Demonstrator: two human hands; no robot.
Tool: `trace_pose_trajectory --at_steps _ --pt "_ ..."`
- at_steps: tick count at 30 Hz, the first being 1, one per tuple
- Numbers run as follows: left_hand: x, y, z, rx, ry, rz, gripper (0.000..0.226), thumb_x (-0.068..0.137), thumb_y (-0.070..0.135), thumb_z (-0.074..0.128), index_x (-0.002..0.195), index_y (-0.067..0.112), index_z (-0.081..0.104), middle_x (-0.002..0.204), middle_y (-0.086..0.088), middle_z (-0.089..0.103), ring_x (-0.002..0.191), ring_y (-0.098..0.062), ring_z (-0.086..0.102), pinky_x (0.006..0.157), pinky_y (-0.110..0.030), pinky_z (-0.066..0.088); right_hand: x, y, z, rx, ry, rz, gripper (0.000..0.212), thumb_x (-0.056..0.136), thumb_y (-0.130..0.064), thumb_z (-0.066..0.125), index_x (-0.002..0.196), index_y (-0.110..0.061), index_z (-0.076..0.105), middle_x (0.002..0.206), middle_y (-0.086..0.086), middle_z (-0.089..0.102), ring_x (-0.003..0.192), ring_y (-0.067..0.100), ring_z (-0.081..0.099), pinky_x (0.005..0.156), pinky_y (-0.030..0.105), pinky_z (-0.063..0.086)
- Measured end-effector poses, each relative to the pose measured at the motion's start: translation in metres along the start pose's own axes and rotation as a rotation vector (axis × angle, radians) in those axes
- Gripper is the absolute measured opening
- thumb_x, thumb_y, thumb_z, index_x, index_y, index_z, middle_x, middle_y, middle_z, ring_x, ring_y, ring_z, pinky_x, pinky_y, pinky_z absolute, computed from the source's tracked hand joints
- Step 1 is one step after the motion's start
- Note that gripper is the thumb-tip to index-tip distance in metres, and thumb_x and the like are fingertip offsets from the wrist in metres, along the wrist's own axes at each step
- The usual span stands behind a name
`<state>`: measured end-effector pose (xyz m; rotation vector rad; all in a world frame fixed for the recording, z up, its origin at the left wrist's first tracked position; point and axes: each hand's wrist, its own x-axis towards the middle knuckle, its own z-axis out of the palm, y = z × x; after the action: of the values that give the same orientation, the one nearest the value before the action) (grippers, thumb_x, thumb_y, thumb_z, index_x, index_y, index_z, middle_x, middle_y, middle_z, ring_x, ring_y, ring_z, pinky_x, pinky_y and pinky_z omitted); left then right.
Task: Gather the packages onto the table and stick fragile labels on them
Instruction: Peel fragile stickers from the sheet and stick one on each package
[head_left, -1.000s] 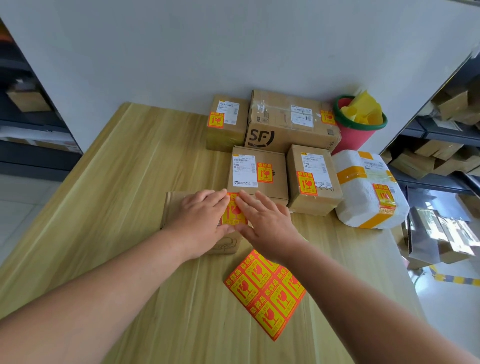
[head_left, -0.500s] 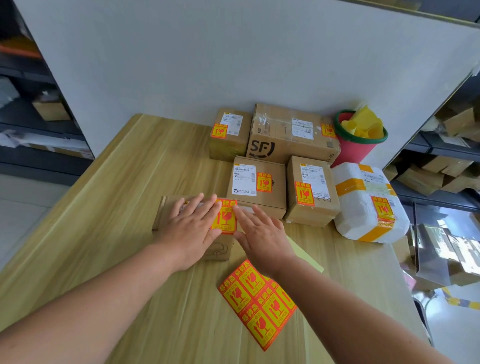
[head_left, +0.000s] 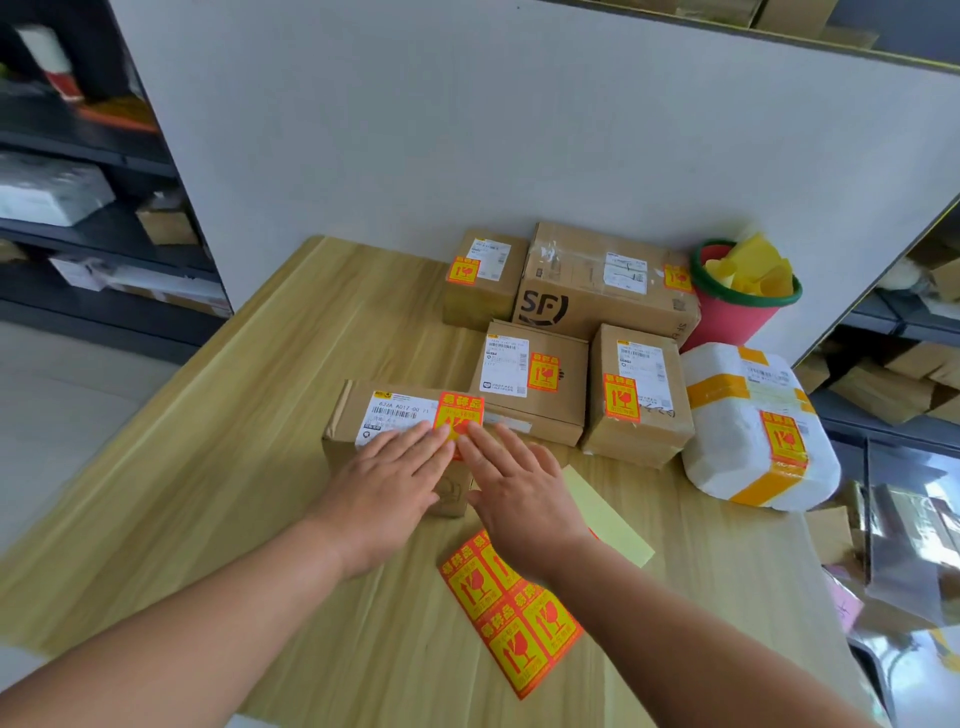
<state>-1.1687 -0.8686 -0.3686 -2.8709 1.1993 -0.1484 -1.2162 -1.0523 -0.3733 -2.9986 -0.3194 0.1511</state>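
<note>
A flat brown package (head_left: 353, 410) lies on the wooden table (head_left: 218, 467) in front of me, with a white shipping label and an orange fragile label (head_left: 460, 410) on its top. My left hand (head_left: 384, 483) lies flat on the package, fingertips at the label's lower edge. My right hand (head_left: 519, 488) lies flat beside it, fingertips touching the same label. Neither hand holds anything. A sheet of fragile labels (head_left: 514, 618) lies on the table under my right wrist. Several labelled packages stand behind, among them an SF box (head_left: 587, 291) and a white wrapped parcel (head_left: 727, 447).
A red bucket with a green rim (head_left: 727, 317) holding yellow backing papers stands at the back right against the white partition. A pale yellow backing strip (head_left: 608, 514) lies by my right hand. Shelves with boxes stand left and right of the table.
Both hands slid back toward me across the package top, uncovering the shipping label and most of the fragile label. The view tilted up.
</note>
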Motion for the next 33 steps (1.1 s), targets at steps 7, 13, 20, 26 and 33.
trace_pose_trajectory --at_steps 7,13,20,26,33 --pt "-0.007 -0.005 0.008 0.023 0.081 0.014 0.055 0.086 0.038 0.034 0.128 0.011 0.059 0.136 -0.005 0.055 0.126 -0.022 0.052 0.102 -0.035 0.027 -0.008 -0.001 -0.002 0.052 0.004 0.013 0.057 0.102 -0.041 0.028 0.153 -0.027 0.008 0.161 -0.011 -0.002 0.149 0.019 -0.003 0.118 0.046 0.010" --pt "0.001 -0.022 -0.001 -0.168 0.070 -0.415 0.089 0.077 0.061 0.057 0.147 0.015 0.026 0.155 -0.011 0.023 0.142 -0.035 0.020 0.109 -0.047 0.021 0.001 -0.011 -0.009 0.392 0.077 0.215 0.080 0.095 -0.042 0.052 0.154 -0.025 0.000 0.162 -0.006 0.002 0.147 0.015 0.011 0.115 0.034 0.021" --pt "0.012 -0.062 -0.010 -0.673 -0.162 -0.788 0.095 0.076 0.045 0.072 0.146 0.015 0.015 0.132 -0.003 0.053 0.112 -0.024 0.055 0.078 -0.030 0.045 0.052 -0.032 -0.015 0.617 0.089 0.465 0.058 0.090 -0.032 0.061 0.139 -0.028 0.031 0.120 -0.003 0.062 0.110 0.022 0.059 0.080 0.030 0.045" --pt "0.047 -0.135 -0.020 -0.717 0.033 -0.760 0.057 0.082 0.038 0.067 0.128 0.025 0.035 0.111 0.009 0.061 0.082 -0.017 0.054 0.065 -0.030 0.044 0.130 -0.043 -0.046 0.673 0.219 0.475 0.043 0.089 -0.031 0.061 0.127 -0.033 0.043 0.102 -0.014 0.064 0.097 0.015 0.062 0.070 0.028 0.042" --pt "0.126 -0.234 -0.024 -0.713 0.158 -0.707 0.075 0.085 0.036 0.066 0.146 0.023 0.024 0.131 0.004 0.055 0.107 -0.022 0.057 0.073 -0.027 0.041 0.251 -0.036 -0.066 0.816 0.319 0.498 0.033 0.086 -0.030 0.067 0.113 -0.039 0.051 0.091 -0.022 0.066 0.085 -0.001 0.061 0.073 0.028 0.050"
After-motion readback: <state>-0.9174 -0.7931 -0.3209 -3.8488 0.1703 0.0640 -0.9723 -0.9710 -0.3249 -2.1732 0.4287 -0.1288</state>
